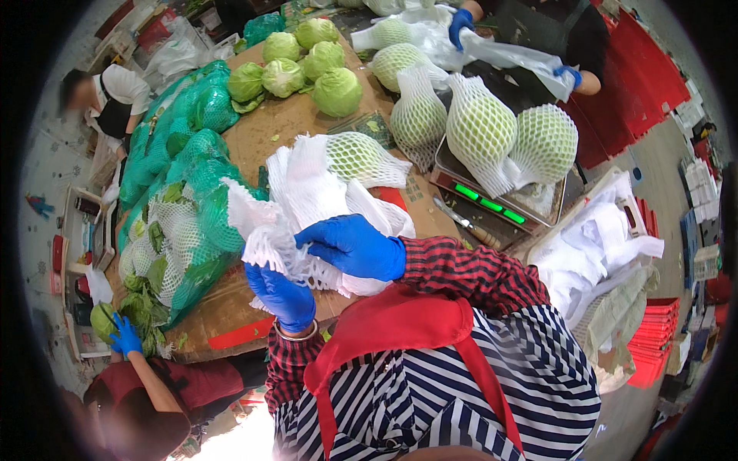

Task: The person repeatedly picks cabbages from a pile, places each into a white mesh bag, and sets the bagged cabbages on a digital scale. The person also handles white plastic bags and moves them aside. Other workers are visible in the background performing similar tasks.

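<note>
Both my hands wear blue gloves and meet at a white foam net sleeve (268, 236), bunched and frayed at its edge. My left hand (282, 297) grips it from below, its fingertips partly behind the foam. With bent fingers, my right hand (354, 245) pinches the right side of the same sleeve. Just beyond lies a pile of flat foam net sleeves (305, 178) on the cardboard-covered table (248, 132). A cabbage in a foam net (354, 155) rests against that pile. Several bare green cabbages (337, 92) sit farther back.
Green mesh sacks (202, 167) of cabbages line the left side. Netted cabbages (481, 124) sit on a digital scale (501, 201), with a knife (467, 222) beside it. Co-workers' gloved hands hold a plastic bag (510, 52) and a cabbage (104, 322). More sleeves fill a box (588, 248) at right.
</note>
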The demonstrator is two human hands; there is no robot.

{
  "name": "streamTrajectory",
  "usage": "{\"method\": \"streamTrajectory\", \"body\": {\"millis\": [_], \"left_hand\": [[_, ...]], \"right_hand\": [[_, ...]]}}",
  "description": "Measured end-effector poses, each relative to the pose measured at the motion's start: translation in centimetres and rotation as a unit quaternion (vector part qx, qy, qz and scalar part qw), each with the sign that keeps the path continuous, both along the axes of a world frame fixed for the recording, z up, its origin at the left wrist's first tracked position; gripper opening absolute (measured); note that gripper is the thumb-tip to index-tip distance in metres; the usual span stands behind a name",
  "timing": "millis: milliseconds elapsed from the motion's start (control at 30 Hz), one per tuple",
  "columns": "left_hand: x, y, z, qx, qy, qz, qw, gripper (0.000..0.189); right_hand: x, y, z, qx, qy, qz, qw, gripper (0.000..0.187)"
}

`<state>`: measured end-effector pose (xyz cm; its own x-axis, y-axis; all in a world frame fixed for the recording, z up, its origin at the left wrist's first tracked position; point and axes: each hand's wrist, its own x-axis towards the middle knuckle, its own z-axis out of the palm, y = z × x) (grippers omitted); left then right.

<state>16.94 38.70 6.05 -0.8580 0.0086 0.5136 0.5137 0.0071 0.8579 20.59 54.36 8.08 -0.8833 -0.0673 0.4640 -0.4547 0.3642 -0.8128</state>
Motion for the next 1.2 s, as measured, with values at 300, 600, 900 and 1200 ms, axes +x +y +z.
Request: {"method": "streamTrajectory", "body": {"millis": [300,600,900,1200], "left_hand": [[-1.9,-0.1,1.3,-0.146,-0.110,-0.203,0.962,0.038],[-12.1,-2.2,2.8,0.360,-0.320,-0.334,0.810,0.021],[-12.2,-1.9,4.9,-0.222,-0.241,-0.244,0.913,0.032],[-19.1,-2.3,8.2,-0.161,-0.053,-0.435,0.884,0.036]], "right_hand": [[-3.4,6.8,0.3,-0.595,-0.172,0.085,0.780,0.025],[-2.3,4.6,-1.9,0.111,-0.084,0.125,0.982,0.059],[-6.1,11.6,1.3,-0.652,-0.218,0.211,0.695,0.033],[-11.3,12.6,0.3,0.340,-0.206,0.081,0.914,0.059]]}}
